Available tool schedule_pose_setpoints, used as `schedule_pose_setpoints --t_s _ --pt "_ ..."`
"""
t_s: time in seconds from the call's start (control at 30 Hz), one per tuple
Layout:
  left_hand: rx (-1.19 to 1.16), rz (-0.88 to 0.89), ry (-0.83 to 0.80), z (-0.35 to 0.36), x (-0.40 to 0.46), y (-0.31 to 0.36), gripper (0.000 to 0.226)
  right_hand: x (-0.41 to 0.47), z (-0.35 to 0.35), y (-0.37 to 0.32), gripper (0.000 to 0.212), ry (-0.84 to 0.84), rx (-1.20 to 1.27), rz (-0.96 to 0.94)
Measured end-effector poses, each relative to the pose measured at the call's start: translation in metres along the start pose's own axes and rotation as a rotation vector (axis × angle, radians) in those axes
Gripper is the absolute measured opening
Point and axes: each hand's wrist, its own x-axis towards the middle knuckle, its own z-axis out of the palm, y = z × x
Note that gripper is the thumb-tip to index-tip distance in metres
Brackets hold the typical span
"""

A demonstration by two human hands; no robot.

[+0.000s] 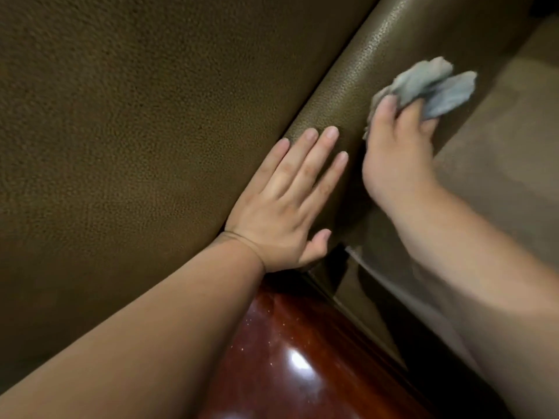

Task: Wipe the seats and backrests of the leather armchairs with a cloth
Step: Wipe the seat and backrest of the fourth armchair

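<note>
L hand (284,201) flat, fingers straight on leather armchair (136,122); R hand (396,152) grip bunched round grey cloth (435,86), pressed vs leather.

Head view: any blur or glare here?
Head view: motion blur on the right hand, its forearm and the grey cloth it grips; left hand, flat on the brown leather cushion, is sharp; bright specular glare on the glossy wood at bottom; lighting dim and warm; leather grain soft toward the left edge.

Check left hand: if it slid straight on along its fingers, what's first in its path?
Likely nothing but more leather: the left hand lies flat on the rounded cushion edge, fingers pointing along it. The cloth sits off to the right.
</note>
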Motion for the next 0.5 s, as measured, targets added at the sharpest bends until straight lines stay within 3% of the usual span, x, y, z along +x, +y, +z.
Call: schedule_pose_setpoints --t_s 0.07,0.17,0.33,0.4,0.5 --pt "-0.008 -0.004 0.019 0.003 -0.001 0.001 0.097 -0.024 0.0 -0.016 0.089 -0.027 0.067 -0.142" --pt "0.017 -0.008 0.017 0.006 0.0 0.001 0.098 -0.036 -0.007 -0.013 0.088 -0.091 0.01 -0.229" --pt "0.074 0.008 -0.025 0.009 -0.001 0.001 0.1 0.074 -0.063 -0.042 0.07 0.148 0.093 0.016" --pt "0.082 0.006 -0.025 0.012 -0.001 0.001 0.099 0.074 -0.063 -0.051 0.064 0.142 0.111 0.062" --pt "0.079 -0.005 -0.029 0.013 -0.002 0.0 0.099 0.005 -0.032 -0.042 0.068 0.026 0.033 -0.187"
